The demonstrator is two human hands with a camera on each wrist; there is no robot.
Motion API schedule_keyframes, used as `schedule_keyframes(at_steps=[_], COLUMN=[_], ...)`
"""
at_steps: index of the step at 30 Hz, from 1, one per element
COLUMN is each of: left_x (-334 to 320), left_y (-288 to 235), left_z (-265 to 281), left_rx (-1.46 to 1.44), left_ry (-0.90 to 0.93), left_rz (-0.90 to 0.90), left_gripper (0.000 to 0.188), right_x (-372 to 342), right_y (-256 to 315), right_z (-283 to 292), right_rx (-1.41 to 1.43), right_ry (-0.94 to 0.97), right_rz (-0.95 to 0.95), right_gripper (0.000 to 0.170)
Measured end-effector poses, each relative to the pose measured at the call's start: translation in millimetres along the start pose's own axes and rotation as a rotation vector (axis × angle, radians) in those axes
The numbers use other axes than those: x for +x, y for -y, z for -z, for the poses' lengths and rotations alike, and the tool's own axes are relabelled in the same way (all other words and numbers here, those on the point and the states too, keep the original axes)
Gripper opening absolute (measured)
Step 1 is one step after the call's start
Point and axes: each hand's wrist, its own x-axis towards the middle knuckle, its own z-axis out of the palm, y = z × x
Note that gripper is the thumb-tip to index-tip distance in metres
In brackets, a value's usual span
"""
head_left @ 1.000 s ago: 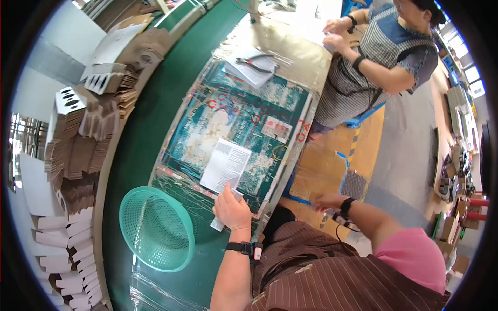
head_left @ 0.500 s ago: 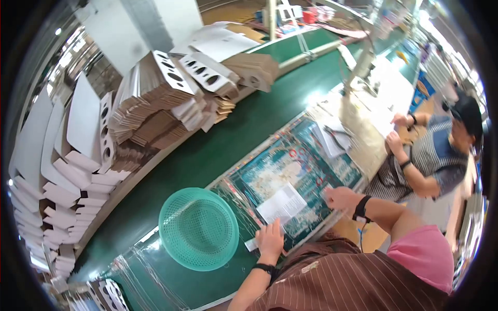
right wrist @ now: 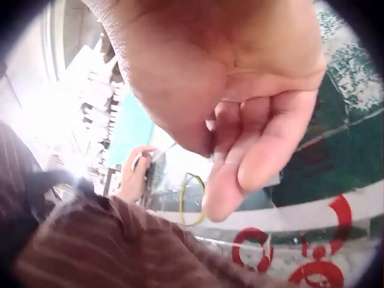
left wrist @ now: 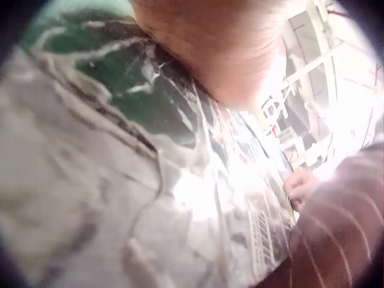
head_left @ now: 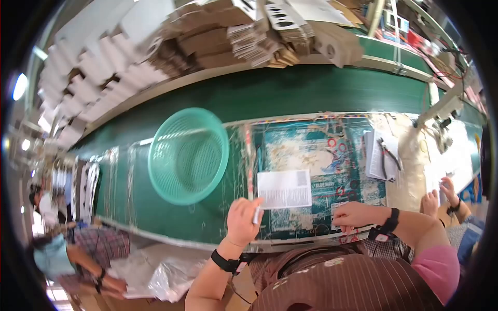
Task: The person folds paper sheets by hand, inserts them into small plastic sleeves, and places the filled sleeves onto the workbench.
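In the head view my left hand (head_left: 241, 222) grips a narrow white piece (head_left: 257, 214), its end sticking out beside the thumb; most of it is hidden in the fingers. Just beyond lies a printed white sheet (head_left: 284, 189) on the worn green work surface (head_left: 290, 139). My right hand (head_left: 358, 215) hovers over the front part of that surface, near a small printed label (head_left: 337, 210). Its fingers (right wrist: 264, 156) hang loosely curled with nothing between them in the right wrist view. A yellow rubber band (right wrist: 183, 204) lies below them.
A green plastic basket (head_left: 189, 155) stands left of the sheet. Pliers (head_left: 386, 159) rest on papers (head_left: 372, 155) to the right. Stacked cardboard pieces (head_left: 207, 31) line the far side. Other people work at both sides; clear plastic (head_left: 174, 277) lies at the front left.
The head view has swung round to the left. My right hand has come from beside the table to above the work surface. My left hand keeps holding the white piece beside the sheet.
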Motion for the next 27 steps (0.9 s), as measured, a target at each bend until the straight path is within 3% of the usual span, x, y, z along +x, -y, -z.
schedule_keyframes(at_steps=[1,3,5,7,8,10,12,13,15,17,19,21,24,25,27], left_x=[-1.6,-1.6,14.4,20.6,25.1,21.4,16.7,16.2,22.3,19.4,22.4,25.9,33.4,38.5,35.3], left_y=[-10.5,-45.3,-76.6,-97.3,-107.3,-117.7,-108.7,-103.1,-85.8,-56.7,-35.1,-39.5,-63.5,-80.7,-80.5], left_z=[7.1,2.1,-4.8,-23.3,-26.7,-26.9,-27.7,-26.1,-22.1,-28.0,-26.9,-15.6,-21.7,-33.8,-61.1], left_rx=[-0.102,-0.855,-1.062,-0.993,-1.015,-1.036,-0.914,-0.914,-1.026,-0.909,-0.958,-1.074,-0.662,-0.544,-0.659], left_ry=[-0.034,-0.226,-0.218,-0.177,-0.177,-0.192,-0.235,-0.245,-0.550,-0.531,-0.793,-0.748,-0.498,-0.511,-0.385], left_rz=[0.131,0.550,0.631,0.538,0.551,0.564,0.726,0.714,0.849,0.846,1.000,0.984,0.905,0.821,0.705], left_gripper=[0.020,0.032,0.051,0.052,0.051,0.050,0.047,0.047,0.046,0.047,0.047,0.048,0.053,0.055,0.054], right_x=[-0.3,-2.9,8.8,22.8,18.5,9.7,7.7,7.4,4.9,2.6,-0.3,-1.5,12.0,18.9,26.4], right_y=[7.3,16.7,32.6,50.4,59.9,72.1,70.7,67.2,52.3,40.1,27.3,20.0,14.6,18.1,35.0], right_z=[2.3,-1.7,-20.6,-37.9,-46.4,-63.9,-69.4,-72.3,-78.1,-81.8,-81.6,-65.8,-47.8,-45.8,-52.9], right_rx=[-0.028,-0.132,-0.126,-0.023,-0.034,0.461,0.410,0.378,0.370,0.374,0.396,0.417,0.378,0.377,-0.008], right_ry=[0.016,-0.218,-0.519,-0.461,-0.477,-0.032,-0.072,-0.110,-0.148,-0.152,-0.180,-0.291,-0.582,-0.594,-0.649], right_rz=[0.029,0.440,0.792,1.016,1.036,0.609,0.603,0.584,0.548,0.519,0.513,0.569,0.774,0.774,0.830], right_gripper=[0.029,0.028,0.029,0.028,0.028,0.028,0.027,0.027,0.027,0.027,0.026,0.026,0.027,0.027,0.026])
